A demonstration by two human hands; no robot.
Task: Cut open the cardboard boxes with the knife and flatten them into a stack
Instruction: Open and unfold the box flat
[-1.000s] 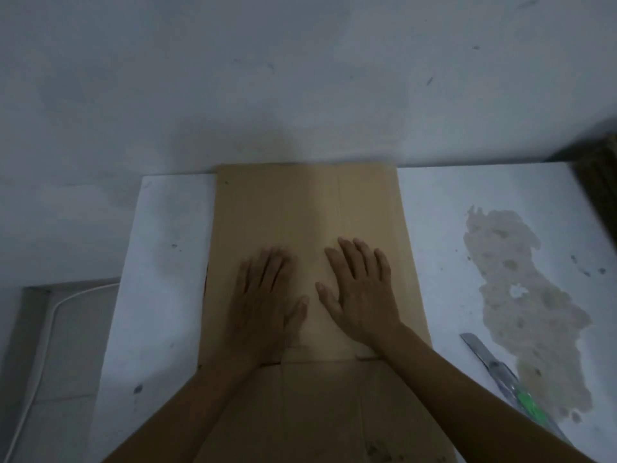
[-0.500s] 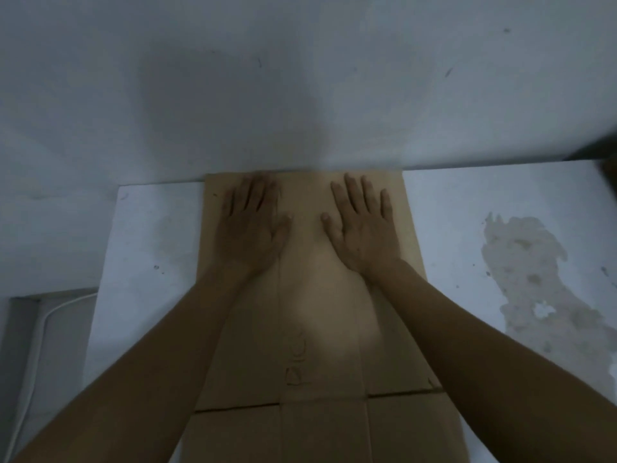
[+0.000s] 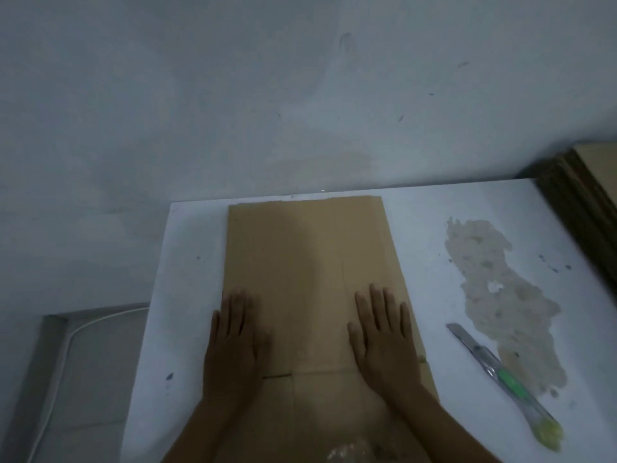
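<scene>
In the head view, the one view we have, the box (image 3: 310, 279) lies flattened on the white table (image 3: 434, 228), its far edge close to the wall and its near end running out of frame toward us. The left hand (image 3: 233, 349) presses palm-down at the box's left edge and the right hand (image 3: 384, 342) does the same near its right edge. Both have their fingers straight and close together, holding nothing. Their palms sit just beyond a crease that crosses the sheet. The knife (image 3: 500, 372) lies idle on the table to the right, well apart from the box, beside a worn patch (image 3: 500, 295). We judge the cutting of this box done and the step in hand to be the flattening — pressing the panels down so they lie level. At the far right corner stands what looks like a stack (image 3: 587, 208) of cardboard sheets. The next move, as we read it, calls for gripping the sheet by its edges and carrying it right to that stack — clear of the knife.
</scene>
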